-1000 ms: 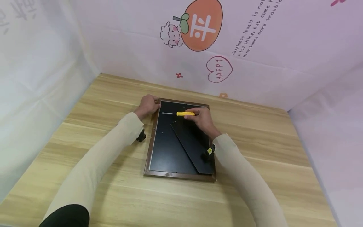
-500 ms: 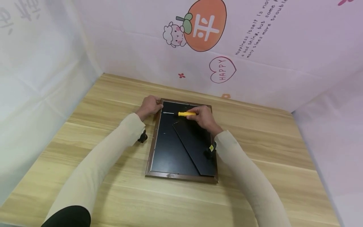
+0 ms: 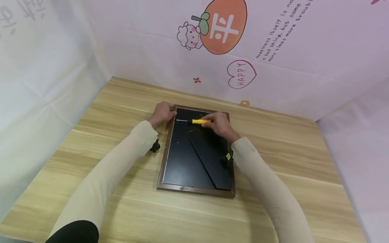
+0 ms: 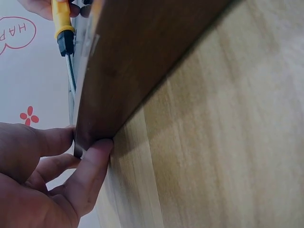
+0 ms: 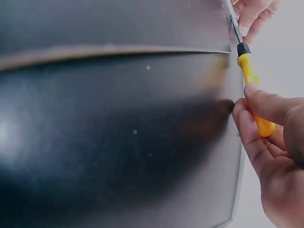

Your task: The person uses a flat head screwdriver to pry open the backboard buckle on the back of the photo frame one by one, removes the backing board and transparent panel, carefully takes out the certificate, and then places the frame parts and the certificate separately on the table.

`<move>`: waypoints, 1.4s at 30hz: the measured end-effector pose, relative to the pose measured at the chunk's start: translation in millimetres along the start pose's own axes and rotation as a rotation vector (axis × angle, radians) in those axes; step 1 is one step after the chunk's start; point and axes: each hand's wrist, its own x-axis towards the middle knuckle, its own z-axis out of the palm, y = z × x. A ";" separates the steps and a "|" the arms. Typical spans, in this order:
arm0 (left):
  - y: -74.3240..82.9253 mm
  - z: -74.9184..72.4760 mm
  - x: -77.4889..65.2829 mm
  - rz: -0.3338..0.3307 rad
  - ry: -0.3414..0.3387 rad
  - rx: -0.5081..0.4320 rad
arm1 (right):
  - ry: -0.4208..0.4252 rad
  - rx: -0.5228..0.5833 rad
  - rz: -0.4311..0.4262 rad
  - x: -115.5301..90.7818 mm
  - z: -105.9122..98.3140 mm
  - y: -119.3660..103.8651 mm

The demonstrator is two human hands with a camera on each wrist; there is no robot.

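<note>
A picture frame [image 3: 165, 155] with a brown rim lies back side up on the wooden table, its black backing board [image 3: 185, 162] showing. My left hand [image 3: 161, 113] holds the frame's far left corner; in the left wrist view, thumb and fingers [image 4: 90, 175] pinch the brown edge. With my right hand [image 3: 221, 124] I grip the yellow handle of a screwdriver [image 3: 200, 121]. Its metal shaft points left across the board, the tip at the inner edge of the left rim, near my left thumb. The right wrist view shows the yellow handle [image 5: 249, 69] between thumb and fingers.
A black stand flap [image 3: 209, 158] lies slanted over the right part of the backing board, beneath my right forearm. Around the frame spreads the wooden table [image 3: 282, 148]. A printed white cloth [image 3: 136, 47] hangs behind it, with more cloth at both sides.
The head view has shifted slightly, so everything sits a little further right. Both hands and the screwdriver keep nearly the same places on the frame.
</note>
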 end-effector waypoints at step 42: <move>1.4 0.5 0.5 -0.099 -0.017 -0.098 | 0.098 0.061 -0.197 4.2 -1.6 -94.1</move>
